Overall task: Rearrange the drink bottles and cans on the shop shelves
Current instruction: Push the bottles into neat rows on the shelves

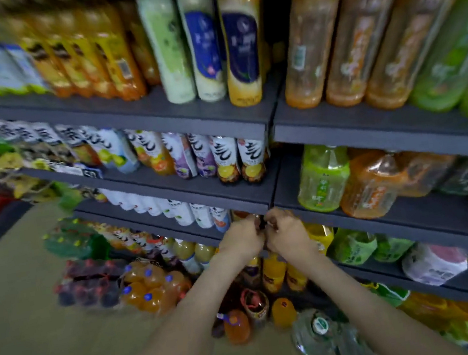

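My left hand (242, 236) and my right hand (286, 230) meet in front of the third shelf's edge (242, 203), where two shelf units join. Both are closed on a small dark object (262, 224) between them; the blur hides what it is. Just above stand white-labelled bottles with black script (226, 160). A pale green bottle (322, 180) and an orange one (369, 188) stand up and to the right. Below my hands are yellow and orange bottles (273, 271) on a low shelf.
The top shelf (158, 118) carries amber tea bottles (106, 50), three slim bottles (202, 43) and big orange (309, 40) and green (450, 56) bottles. Shrink-wrapped packs (91, 284), blue-capped orange bottles (152, 291) and clear water bottles (323, 333) stand on the floor (39, 340).
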A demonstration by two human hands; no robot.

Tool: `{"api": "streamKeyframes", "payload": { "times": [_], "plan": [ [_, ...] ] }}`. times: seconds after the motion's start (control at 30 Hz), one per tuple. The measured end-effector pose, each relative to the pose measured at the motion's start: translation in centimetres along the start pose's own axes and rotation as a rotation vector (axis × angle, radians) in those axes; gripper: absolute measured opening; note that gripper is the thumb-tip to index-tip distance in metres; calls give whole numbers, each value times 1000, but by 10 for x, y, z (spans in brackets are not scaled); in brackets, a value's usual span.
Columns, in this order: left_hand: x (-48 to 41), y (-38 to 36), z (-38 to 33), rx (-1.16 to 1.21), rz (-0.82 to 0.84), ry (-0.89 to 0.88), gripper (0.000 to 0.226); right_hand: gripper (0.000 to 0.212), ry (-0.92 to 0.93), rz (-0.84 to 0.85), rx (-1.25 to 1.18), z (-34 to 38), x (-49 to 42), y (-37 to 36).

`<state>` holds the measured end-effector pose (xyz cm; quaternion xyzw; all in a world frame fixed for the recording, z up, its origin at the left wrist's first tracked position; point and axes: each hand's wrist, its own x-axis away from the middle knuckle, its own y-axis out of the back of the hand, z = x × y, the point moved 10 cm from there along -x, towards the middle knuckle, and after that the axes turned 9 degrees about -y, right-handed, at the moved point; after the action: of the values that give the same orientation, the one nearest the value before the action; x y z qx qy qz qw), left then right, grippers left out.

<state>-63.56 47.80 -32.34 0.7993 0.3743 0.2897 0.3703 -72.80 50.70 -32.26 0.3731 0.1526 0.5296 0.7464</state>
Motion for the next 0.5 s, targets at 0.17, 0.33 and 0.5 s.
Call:
{"api": "streamKeyframes", "payload": {
  "times": [0.17, 0.33, 0.5],
  "plan": [
    [29, 107, -12, -36, -129, -5, 13, 20, 235, -5, 145, 112, 17, 40],
    [55, 215, 2, -155, -255, -37, 23, 15, 433, -77, 195, 222, 36, 67],
    [86, 322, 43, -220, -384, -64, 35, 21, 553, -159, 154, 324, 44, 77]
  ]
}}
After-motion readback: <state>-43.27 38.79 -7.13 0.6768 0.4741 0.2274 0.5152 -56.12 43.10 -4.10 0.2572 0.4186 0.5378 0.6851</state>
